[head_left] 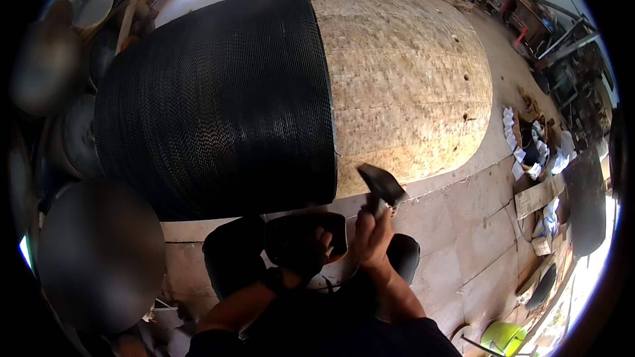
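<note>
In front of me lies a large wooden drum (403,73), with black ribbed strands (218,106) wound tightly round its left part. My right hand (372,235) is closed round the handle of a hammer (381,184), whose dark head is raised near the drum's lower edge. A dark open box (274,231) rests at my lap between my knees. My left hand (322,243) is inside it, fingers curled; anything they hold is hidden. Something dark covers the back of that hand and its wrist.
A blurred round shape (99,254) stands close on my left. Assorted clutter and a plank (539,196) lie along the right side, with a yellow-green container (503,337) at the lower right. Paved floor (456,238) runs between the drum and that clutter.
</note>
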`<action>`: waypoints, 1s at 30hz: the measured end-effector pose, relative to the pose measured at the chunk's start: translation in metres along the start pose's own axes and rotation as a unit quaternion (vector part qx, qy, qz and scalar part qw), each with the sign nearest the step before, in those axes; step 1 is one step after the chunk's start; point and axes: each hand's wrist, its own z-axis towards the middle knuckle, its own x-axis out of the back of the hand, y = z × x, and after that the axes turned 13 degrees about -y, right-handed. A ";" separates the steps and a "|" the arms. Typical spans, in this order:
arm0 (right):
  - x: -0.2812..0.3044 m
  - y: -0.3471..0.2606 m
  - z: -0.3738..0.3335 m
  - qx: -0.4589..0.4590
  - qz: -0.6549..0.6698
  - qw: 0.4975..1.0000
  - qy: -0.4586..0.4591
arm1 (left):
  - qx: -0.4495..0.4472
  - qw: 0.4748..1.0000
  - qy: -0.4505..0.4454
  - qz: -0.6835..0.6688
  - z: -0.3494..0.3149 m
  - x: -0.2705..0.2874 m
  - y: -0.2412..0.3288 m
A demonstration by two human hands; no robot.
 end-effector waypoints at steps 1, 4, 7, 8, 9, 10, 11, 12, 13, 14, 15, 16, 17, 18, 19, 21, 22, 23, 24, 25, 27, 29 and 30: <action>-0.002 0.006 -0.008 -0.022 -0.036 0.999 -0.010 | -0.013 1.000 0.004 -0.012 -0.004 -0.004 0.000; -0.008 0.017 0.003 -0.036 -0.239 0.961 -0.137 | -0.029 0.999 0.026 -0.004 -0.004 -0.016 -0.002; -0.009 -0.002 0.011 -0.163 -0.035 0.981 -0.097 | -0.039 0.999 0.028 -0.010 -0.011 -0.027 -0.006; -0.005 -0.003 0.008 -0.142 -0.007 0.985 -0.096 | -0.037 0.999 0.019 -0.018 -0.006 -0.031 -0.006; -0.007 0.011 -0.011 -0.104 0.010 0.993 -0.050 | -0.040 0.999 0.005 -0.033 0.001 -0.029 -0.003; -0.007 0.013 -0.017 -0.066 0.022 0.997 -0.020 | -0.036 0.998 -0.006 -0.045 0.005 -0.027 -0.001; -0.008 0.019 -0.018 -0.022 0.032 0.999 0.010 | -0.032 0.998 -0.019 -0.057 0.011 -0.024 -0.001; -0.011 0.021 -0.017 -0.062 0.068 0.996 -0.003 | -0.024 0.997 -0.033 -0.066 0.011 -0.018 0.000; -0.014 0.024 -0.015 -0.101 0.102 0.990 -0.016 | -0.015 0.996 -0.043 -0.075 0.011 -0.014 0.000; -0.018 0.012 0.003 -0.107 -0.098 0.989 -0.040 | -0.010 0.995 -0.060 -0.081 0.010 -0.016 0.000; -0.016 0.003 0.011 -0.170 -0.077 0.980 -0.074 | -0.002 0.993 -0.078 -0.093 0.009 -0.018 0.000; -0.013 -0.002 0.018 -0.226 -0.055 0.967 -0.107 | 0.007 0.991 -0.088 -0.099 0.015 -0.016 -0.002; -0.009 -0.003 0.017 -0.182 -0.035 0.978 -0.091 | 0.009 0.990 -0.094 -0.104 0.010 -0.014 -0.001; -0.008 -0.006 0.010 -0.139 -0.003 0.987 -0.085 | 0.024 0.990 -0.095 -0.102 0.005 -0.010 -0.002; -0.008 0.003 0.000 -0.138 0.044 0.989 -0.045 | 0.020 0.991 -0.088 -0.095 0.012 -0.013 -0.002; -0.009 0.006 -0.011 -0.038 0.073 0.996 0.033 | 0.011 0.994 -0.059 -0.092 0.009 -0.020 0.000; -0.011 0.010 -0.009 -0.011 0.088 0.995 0.048 | -0.003 0.998 -0.043 -0.041 0.001 -0.019 0.002; -0.009 0.011 -0.004 -0.013 -0.103 0.994 -0.030 | -0.005 0.999 -0.048 -0.007 -0.001 -0.018 0.005; -0.018 0.005 0.011 -0.193 -0.125 0.969 -0.089 | -0.006 0.998 -0.055 0.028 -0.005 -0.015 0.007; -0.016 -0.002 0.018 -0.188 -0.093 0.974 -0.087 | 0.001 0.995 -0.083 0.045 -0.005 -0.005 0.009; -0.004 -0.013 0.013 -0.212 -0.027 0.969 -0.123 | -0.001 0.991 -0.108 0.075 -0.006 -0.001 0.010; -0.003 -0.009 0.001 -0.127 0.023 0.990 -0.054 | -0.017 0.990 -0.101 0.099 -0.009 -0.008 0.008; 0.002 -0.012 -0.003 -0.098 0.065 0.993 -0.023 | -0.006 0.989 -0.099 0.106 -0.002 -0.011 0.009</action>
